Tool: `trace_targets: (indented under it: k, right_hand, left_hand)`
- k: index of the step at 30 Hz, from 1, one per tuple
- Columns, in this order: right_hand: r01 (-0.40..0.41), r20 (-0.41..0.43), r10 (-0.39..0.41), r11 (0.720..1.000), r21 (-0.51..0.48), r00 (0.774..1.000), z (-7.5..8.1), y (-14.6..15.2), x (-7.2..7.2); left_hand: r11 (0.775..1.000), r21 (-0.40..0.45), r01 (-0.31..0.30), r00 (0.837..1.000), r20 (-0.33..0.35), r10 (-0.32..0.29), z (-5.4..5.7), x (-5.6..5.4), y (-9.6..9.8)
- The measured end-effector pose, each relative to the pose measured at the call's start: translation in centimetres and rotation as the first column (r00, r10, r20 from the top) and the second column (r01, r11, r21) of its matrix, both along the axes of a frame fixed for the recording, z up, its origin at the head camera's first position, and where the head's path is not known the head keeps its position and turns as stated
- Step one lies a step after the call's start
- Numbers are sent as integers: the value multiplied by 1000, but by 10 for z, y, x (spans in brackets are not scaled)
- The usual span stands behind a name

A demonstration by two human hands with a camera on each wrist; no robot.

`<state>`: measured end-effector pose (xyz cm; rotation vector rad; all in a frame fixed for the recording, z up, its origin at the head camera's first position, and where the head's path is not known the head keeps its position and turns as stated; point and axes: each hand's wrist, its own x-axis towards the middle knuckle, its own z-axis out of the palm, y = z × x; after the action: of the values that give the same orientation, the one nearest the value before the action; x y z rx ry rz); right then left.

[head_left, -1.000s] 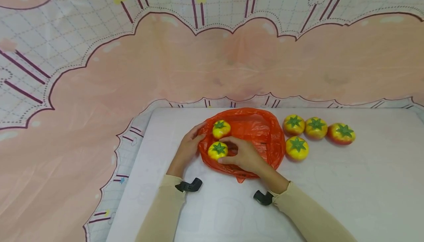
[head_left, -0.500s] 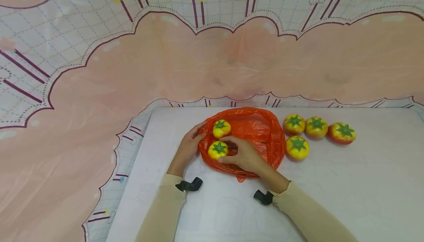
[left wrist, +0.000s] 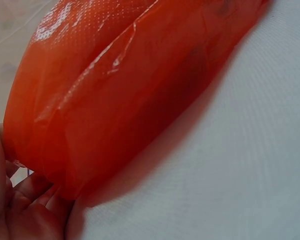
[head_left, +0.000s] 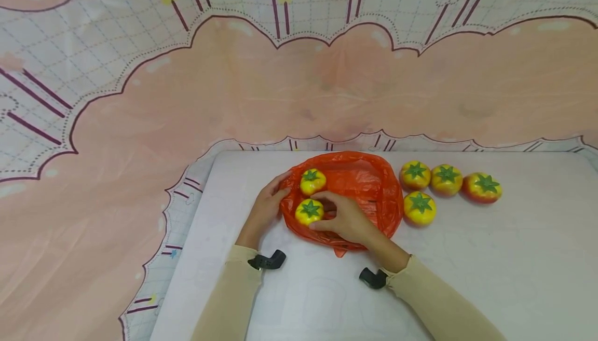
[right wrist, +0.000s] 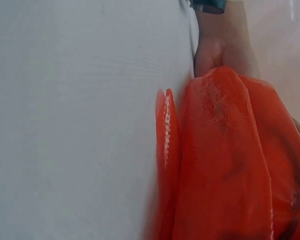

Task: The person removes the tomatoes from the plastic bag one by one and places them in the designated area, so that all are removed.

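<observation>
An open red plastic bag (head_left: pixel 359 175) with its rim rolled outward lies on the white table, two yellow-red tomatoes inside its left part. In the head view, my left hand (head_left: pixel 267 207) grips the bag's left rim, thumb on the edge. The left wrist view shows its fingers (left wrist: pixel 35 200) under the bag's side. My right hand (head_left: pixel 348 219) reaches over the front rim and pinches the nearer tomato (head_left: pixel 309 212) between thumb and fingers. Just behind that one sits the other tomato (head_left: pixel 312 181). In the right wrist view, the bag's wall (right wrist: pixel 220 160) hides most of the right hand.
Right of the bag, several more tomatoes stand on the table: one close to the bag's side (head_left: pixel 419 208), others in a row behind it, ending with a redder tomato (head_left: pixel 482 188). A patterned cloth (head_left: pixel 299 86) hangs beyond the table's (head_left: pixel 523 268) back edge.
The pinched tomato and the right hand have shifted very slightly to the right inside the bag. My left hand and the other tomatoes keep their places.
</observation>
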<state>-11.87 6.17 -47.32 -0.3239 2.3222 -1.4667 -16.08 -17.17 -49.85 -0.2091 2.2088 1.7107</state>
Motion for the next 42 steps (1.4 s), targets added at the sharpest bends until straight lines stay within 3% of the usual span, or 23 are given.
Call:
trace_targets:
  k: [9,24,42]
  right_hand:
    - [17,18,-17,1000,24,1000,2,4,-1]
    - [29,54,-28,999,-17,998,9,19,1]
    - [34,47,-33,999,-11,998,20,39,0]
  left_hand:
    - [1000,-4,-11,1000,9,11,0,-2,0]
    - [1000,24,-3,1000,-11,4,0,-1,1]
    - [1000,22,3,1000,-22,-3,2,1,1]
